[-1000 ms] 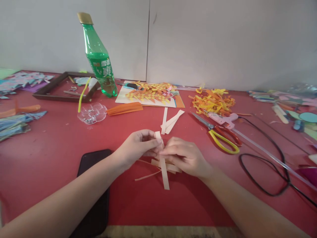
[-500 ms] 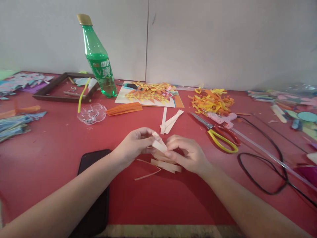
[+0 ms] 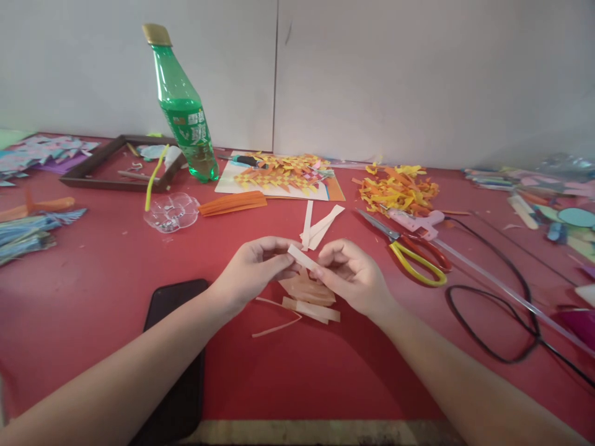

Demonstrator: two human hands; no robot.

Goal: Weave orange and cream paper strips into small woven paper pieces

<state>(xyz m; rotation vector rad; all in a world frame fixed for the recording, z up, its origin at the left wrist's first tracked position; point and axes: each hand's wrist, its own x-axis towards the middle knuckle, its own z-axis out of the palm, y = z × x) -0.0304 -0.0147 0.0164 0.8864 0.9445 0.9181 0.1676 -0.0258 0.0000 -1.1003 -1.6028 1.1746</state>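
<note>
Between my hands is a short cream paper strip (image 3: pixel 302 257), held slanting above the red table. My left hand (image 3: pixel 253 269) pinches its left part between thumb and fingers. At the strip's lower right end, the thumb and fingers of my right hand (image 3: pixel 356 275) grip it. Below the hands lie several cream paper strips (image 3: pixel 312 309), partly overlapping, with a thin bent sliver (image 3: pixel 279 331) to their left. More loose cream strips (image 3: pixel 323 228) lie just beyond my fingers.
Right of my hands are scissors (image 3: pixel 418 263), a pink glue gun (image 3: pixel 418 221) with a black cord and a yellow-orange paper pile (image 3: pixel 397 191). A phone (image 3: pixel 179 365) lies under my left forearm. Further back are orange strips (image 3: pixel 235 203), a clear dish (image 3: pixel 171 212) and a green bottle (image 3: pixel 188 133).
The strip has turned and now shows as one flat, narrow band. My right fingers have lifted and opened away slightly, and the strips beneath are more exposed.
</note>
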